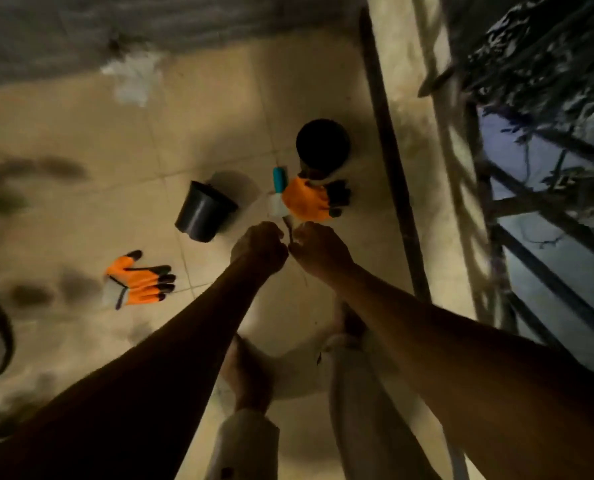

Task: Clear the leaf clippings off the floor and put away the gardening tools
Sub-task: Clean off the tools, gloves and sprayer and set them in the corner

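Both forearms stretch downward; left hand (259, 244) and right hand (318, 249) nearly touch, fingers curled; each grip's contents unclear.

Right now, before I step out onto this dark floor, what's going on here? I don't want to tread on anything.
A person stands over the tiled floor with the left hand and right hand brought together, fingers curled. They seem to be around a thin dark sliver, too blurred to name. Nothing is put away yet. One orange glove lies to the left. Another glove and a teal-handled tool lie by a black pot, with a second pot nearby.
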`<state>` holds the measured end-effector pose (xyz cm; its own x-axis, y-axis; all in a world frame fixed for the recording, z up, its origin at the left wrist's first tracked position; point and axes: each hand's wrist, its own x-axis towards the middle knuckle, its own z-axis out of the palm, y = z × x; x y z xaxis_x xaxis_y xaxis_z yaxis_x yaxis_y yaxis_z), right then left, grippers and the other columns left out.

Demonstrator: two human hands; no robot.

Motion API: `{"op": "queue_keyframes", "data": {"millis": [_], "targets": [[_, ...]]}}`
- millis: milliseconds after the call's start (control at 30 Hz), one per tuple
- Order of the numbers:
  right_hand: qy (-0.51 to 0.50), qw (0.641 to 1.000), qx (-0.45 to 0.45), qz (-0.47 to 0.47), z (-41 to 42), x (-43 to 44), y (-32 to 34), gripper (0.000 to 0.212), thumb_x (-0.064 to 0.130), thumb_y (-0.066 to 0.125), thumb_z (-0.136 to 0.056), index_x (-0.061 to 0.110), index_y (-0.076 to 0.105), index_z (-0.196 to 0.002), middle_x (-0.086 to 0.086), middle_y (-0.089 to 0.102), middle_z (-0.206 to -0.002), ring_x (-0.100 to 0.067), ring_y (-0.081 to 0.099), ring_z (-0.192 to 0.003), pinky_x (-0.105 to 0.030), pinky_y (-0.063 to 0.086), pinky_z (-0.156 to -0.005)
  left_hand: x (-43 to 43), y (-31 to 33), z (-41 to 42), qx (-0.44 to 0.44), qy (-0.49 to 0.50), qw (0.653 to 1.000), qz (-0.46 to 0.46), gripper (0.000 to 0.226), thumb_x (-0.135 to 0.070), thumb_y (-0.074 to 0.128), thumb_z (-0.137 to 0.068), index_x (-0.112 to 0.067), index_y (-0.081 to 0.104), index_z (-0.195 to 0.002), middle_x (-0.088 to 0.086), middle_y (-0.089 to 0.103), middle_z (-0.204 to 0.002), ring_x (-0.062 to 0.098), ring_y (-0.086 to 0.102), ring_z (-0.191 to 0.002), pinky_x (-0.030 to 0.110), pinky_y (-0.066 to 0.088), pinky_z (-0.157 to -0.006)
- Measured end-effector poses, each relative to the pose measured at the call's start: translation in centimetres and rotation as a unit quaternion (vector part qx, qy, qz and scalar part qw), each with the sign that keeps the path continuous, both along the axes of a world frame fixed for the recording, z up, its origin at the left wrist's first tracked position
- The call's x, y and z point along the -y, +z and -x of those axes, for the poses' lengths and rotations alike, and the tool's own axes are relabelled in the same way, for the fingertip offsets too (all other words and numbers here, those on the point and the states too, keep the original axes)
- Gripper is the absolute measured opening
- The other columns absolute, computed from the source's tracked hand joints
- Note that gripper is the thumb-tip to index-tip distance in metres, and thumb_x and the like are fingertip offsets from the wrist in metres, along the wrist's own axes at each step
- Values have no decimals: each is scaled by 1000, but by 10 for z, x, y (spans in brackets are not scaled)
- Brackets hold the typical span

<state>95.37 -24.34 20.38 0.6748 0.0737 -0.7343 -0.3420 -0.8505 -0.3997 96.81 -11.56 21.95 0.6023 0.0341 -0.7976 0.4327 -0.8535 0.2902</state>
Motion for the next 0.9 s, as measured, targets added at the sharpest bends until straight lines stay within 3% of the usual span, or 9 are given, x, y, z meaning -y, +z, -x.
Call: {"op": "queue_keyframes", "data": {"millis": [167,333,467,567,667,767,900], "targets": [[-14,998,49,38,-8,-9,-116,38,42,60,-99,13,60,-123,-5,65,-120,-23,63,-112,-34,51,-87,1,-112,-17,-24,-46,998,-21,31,-22,60,-99,-20,59,-131,3,60,-124,14,56,-96,28,56,-79],[-1,993,86,77,-9,-16,-179,40,45,58,-98,14,60,-122,-6,66,-120,-26,63,-113,-36,51,-88,0,-176,-8,-44,-67,997,-22,37,-13,58,-98,-21,57,-134,0,61,-122,12,60,-96,28,57,-79],[-16,990,97,100,-15,-21,-200,30,34,51,-104,13,61,-122,-7,66,-120,-24,64,-111,-29,47,-83,-3,-190,2,-54,-74,996,-8,40,-10,58,-97,-22,58,-135,-1,61,-128,12,60,-104,25,55,-79],[-19,992,85,86,-18,-20,-198,26,32,53,-103,12,63,-118,-6,67,-115,-23,65,-106,-28,43,-78,-7,-186,3,-45,-82,996,-3,40,-9,59,-97,-21,59,-135,-1,62,-126,10,59,-100,22,53,-74],[-25,997,68,38,-18,-14,-172,24,30,56,-100,13,61,-117,-5,66,-108,-22,65,-97,-32,51,-77,-15,-168,3,-27,-79,996,-21,39,-10,58,-97,-23,59,-133,-2,61,-125,9,55,-95,20,45,-64],[-54,997,44,-24,-17,-5,-130,30,24,60,-96,14,56,-124,-3,63,-103,-20,63,-91,-37,55,-75,-23,-136,4,-18,-66,997,-46,42,-12,57,-96,-28,59,-135,-3,57,-135,11,55,-104,21,45,-65],[-52,998,-36,-27,-16,10,-54,11,23,62,-94,15,59,-89,1,60,-79,-16,61,-70,-29,49,-58,-23,-53,7,-4,-74,995,-61,45,-11,53,-97,-26,54,-140,1,53,-138,18,57,-109,31,55,-77]]}}
